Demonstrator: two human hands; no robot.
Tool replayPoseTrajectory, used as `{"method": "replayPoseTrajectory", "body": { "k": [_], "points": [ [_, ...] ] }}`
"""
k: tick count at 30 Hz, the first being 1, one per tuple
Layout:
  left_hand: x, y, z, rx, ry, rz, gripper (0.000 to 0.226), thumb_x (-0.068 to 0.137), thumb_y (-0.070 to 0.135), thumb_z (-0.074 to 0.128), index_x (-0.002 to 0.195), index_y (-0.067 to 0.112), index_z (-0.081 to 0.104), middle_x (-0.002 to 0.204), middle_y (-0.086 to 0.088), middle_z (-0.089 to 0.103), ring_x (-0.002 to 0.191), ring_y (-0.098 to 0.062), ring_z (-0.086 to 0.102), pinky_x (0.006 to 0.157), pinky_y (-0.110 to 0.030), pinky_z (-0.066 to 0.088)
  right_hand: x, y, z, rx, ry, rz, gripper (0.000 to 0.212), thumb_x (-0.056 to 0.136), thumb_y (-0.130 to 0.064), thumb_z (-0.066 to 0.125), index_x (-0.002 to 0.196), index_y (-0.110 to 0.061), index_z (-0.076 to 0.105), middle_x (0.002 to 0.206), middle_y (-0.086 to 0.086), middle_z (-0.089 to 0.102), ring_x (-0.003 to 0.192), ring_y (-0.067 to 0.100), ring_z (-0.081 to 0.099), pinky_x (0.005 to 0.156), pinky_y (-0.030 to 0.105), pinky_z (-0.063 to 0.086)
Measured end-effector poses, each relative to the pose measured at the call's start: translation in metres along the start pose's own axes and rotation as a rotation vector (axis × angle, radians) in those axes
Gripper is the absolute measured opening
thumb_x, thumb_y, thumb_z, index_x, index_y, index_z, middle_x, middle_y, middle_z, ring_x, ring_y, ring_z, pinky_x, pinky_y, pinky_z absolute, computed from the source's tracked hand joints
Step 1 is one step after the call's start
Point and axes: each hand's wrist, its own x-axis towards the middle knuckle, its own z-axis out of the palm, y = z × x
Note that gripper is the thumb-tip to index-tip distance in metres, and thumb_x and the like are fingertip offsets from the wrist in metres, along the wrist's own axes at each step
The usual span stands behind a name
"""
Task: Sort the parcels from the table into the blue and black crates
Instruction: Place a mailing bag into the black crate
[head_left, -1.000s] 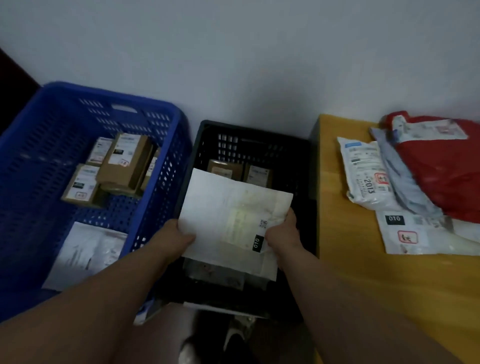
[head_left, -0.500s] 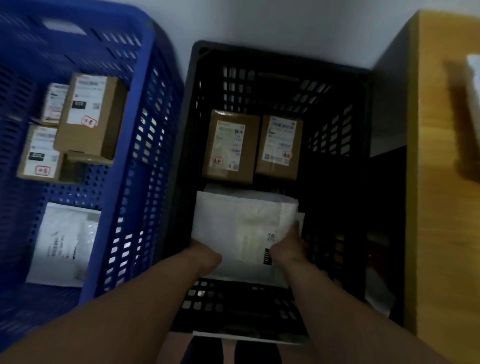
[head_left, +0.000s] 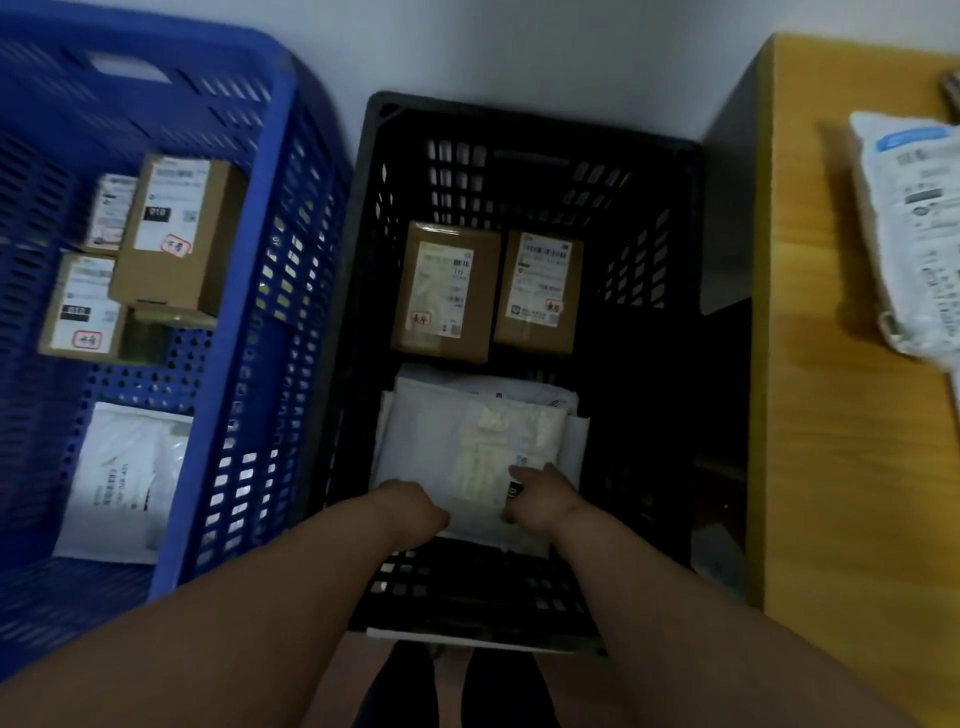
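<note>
A flat white padded parcel (head_left: 441, 441) lies low in the black crate (head_left: 519, 122), on top of other white mailers. My left hand (head_left: 410, 506) holds its near left edge. My right hand (head_left: 540, 499) grips its near right edge, thumb on top beside a black label. Behind the parcel, two brown boxes (head_left: 447, 291) (head_left: 540, 291) lie side by side on the crate floor. The blue crate (head_left: 291, 156) stands to the left with brown boxes (head_left: 176, 228) and a white mailer (head_left: 124, 478) inside.
The wooden table (head_left: 831, 415) runs along the right, close to the black crate, with a white labelled bag parcel (head_left: 914, 228) on its far part. A pale wall stands behind both crates. My legs show below the black crate.
Both hands have lowered the white parcel from above the black crate's rim down onto the mailers inside. My view has tilted down and moved closer.
</note>
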Motion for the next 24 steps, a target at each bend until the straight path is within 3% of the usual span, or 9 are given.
{"method": "replayPoseTrajectory", "body": {
  "k": [3, 7, 13, 16, 24],
  "points": [
    [-0.022, 0.005, 0.001, -0.037, 0.061, 0.035, 0.062, 0.102, 0.041, 0.038, 0.151, 0.005, 0.021, 0.158, -0.014, 0.022, 0.142, -0.025, 0.027, 0.108, -0.021, 0.026, -0.023, -0.007, -0.013, -0.046, 0.028, -0.058, 0.072, 0.092, -0.026, 0.061, 0.154, -0.023, 0.024, 0.160, 0.006, 0.016, 0.144, 0.024, 0.023, 0.117, 0.025, 0.022],
    [-0.060, 0.014, -0.002, -0.083, 0.176, 0.088, 0.069, 0.100, 0.043, 0.044, 0.154, 0.009, 0.015, 0.161, -0.011, 0.013, 0.146, -0.025, 0.020, 0.112, -0.023, 0.021, -0.063, -0.016, -0.029, -0.038, 0.057, -0.115, 0.065, 0.093, -0.024, 0.058, 0.152, -0.020, 0.030, 0.156, 0.007, 0.029, 0.136, 0.026, 0.037, 0.112, 0.028, 0.034],
    [-0.120, 0.033, -0.008, -0.150, 0.390, 0.160, 0.065, 0.098, 0.040, 0.048, 0.152, 0.013, 0.024, 0.158, -0.009, 0.023, 0.142, -0.026, 0.030, 0.110, -0.028, 0.029, -0.148, -0.031, -0.054, -0.034, 0.131, -0.233, 0.054, 0.097, -0.021, 0.053, 0.148, -0.016, 0.037, 0.146, 0.009, 0.044, 0.124, 0.026, 0.051, 0.098, 0.030, 0.048],
    [-0.151, 0.044, -0.006, -0.154, 0.449, 0.217, 0.064, 0.097, 0.039, 0.050, 0.152, 0.014, 0.028, 0.157, -0.009, 0.027, 0.139, -0.026, 0.034, 0.106, -0.027, 0.033, -0.192, -0.030, -0.065, -0.026, 0.186, -0.291, 0.050, 0.097, -0.020, 0.051, 0.146, -0.014, 0.041, 0.145, 0.011, 0.045, 0.125, 0.027, 0.050, 0.102, 0.036, 0.047],
    [-0.229, 0.065, 0.025, -0.175, 0.522, 0.398, 0.050, 0.096, 0.034, 0.055, 0.141, 0.015, 0.045, 0.137, -0.010, 0.053, 0.118, -0.024, 0.053, 0.090, -0.024, 0.042, -0.283, 0.022, -0.074, 0.043, 0.430, -0.371, 0.047, 0.095, -0.024, 0.056, 0.140, -0.014, 0.050, 0.143, 0.007, 0.049, 0.129, 0.024, 0.048, 0.105, 0.034, 0.042]
  ]
}}
